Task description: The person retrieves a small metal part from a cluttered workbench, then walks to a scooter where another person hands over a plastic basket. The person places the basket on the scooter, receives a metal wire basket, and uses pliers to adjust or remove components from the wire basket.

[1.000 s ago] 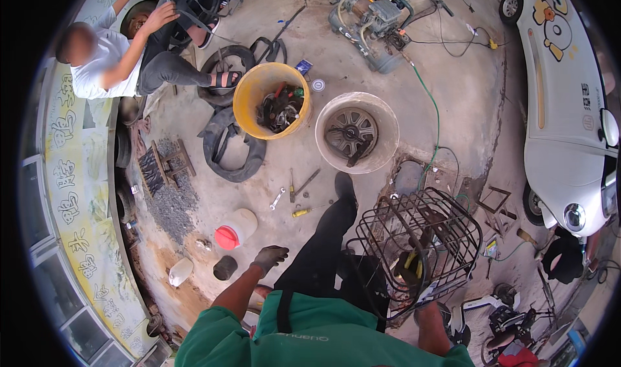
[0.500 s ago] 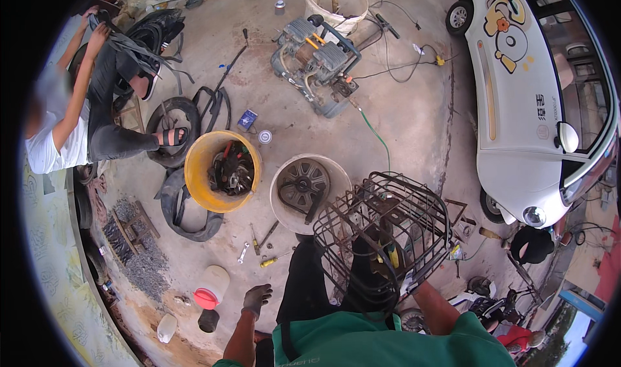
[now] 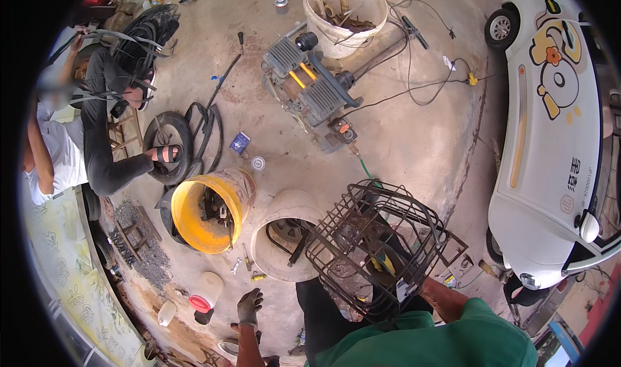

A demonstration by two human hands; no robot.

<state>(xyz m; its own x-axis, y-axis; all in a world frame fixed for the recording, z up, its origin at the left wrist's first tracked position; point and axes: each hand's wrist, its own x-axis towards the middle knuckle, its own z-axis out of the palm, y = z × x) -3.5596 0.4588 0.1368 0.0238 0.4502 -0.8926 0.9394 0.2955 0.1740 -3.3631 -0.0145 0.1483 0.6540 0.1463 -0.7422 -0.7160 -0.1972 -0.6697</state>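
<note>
My left hand (image 3: 249, 307), in a grey work glove, is held out low with its fingers apart and nothing in them. A dark metal wire basket (image 3: 352, 234) hangs tilted in front of my legs. Against its near right side is my right hand (image 3: 407, 289), holding it, though the bars hide most of the fingers. Something yellow (image 3: 386, 263) shows through the wires. Just left of the basket stands a white bucket (image 3: 265, 254) with a dark spoked wheel part inside. A yellow bucket (image 3: 187, 237) of metal pieces and tools is beside that.
Beyond the buckets sits an air compressor (image 3: 304, 76) with a green hose, and behind it another white bucket (image 3: 336, 43). A seated person (image 3: 65, 140) handles black rubber strips at left. A white car (image 3: 550, 153) stands at right. A red-capped jug (image 3: 208, 289) is near my left hand.
My view has shifted, so the floor things sit lower and the car farther right. The basket remains before my legs at my right hand. The seated person's arms have lowered.
</note>
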